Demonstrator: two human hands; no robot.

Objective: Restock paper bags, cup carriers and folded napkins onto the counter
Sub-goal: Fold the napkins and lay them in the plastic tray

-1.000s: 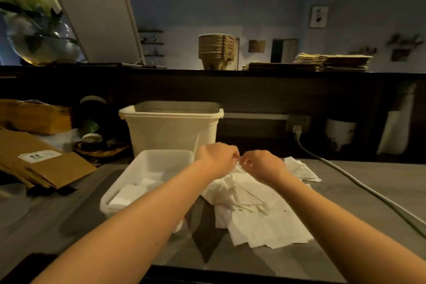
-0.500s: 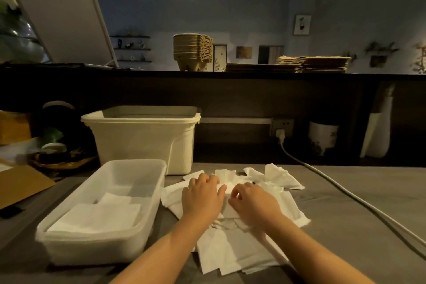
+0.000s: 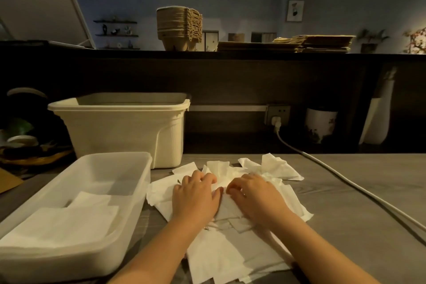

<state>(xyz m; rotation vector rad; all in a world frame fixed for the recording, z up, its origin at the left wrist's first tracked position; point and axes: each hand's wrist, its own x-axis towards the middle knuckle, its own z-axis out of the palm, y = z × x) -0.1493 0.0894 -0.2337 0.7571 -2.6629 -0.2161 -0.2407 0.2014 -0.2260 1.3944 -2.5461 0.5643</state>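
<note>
Both are down on the loose napkins (image 3: 230,260) mid-bench (image 3: 345,191): left hand (image 3: 196,196) and right hand (image 3: 255,198) side by side, fingers curled onto the paper. Pinching or pressing, cannot tell. Folded napkins (image 3: 69,221) lie in the clear tray (image 3: 144,182) at nine o'clock.

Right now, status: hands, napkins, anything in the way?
Left hand and right hand on loose napkins, grip unclear. Folded napkins in clear tray, left. White cable right of pile, apart.

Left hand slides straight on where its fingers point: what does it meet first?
Likely the loose napkins just beyond the left hand; the cream bin seems to sit left of that line.
</note>
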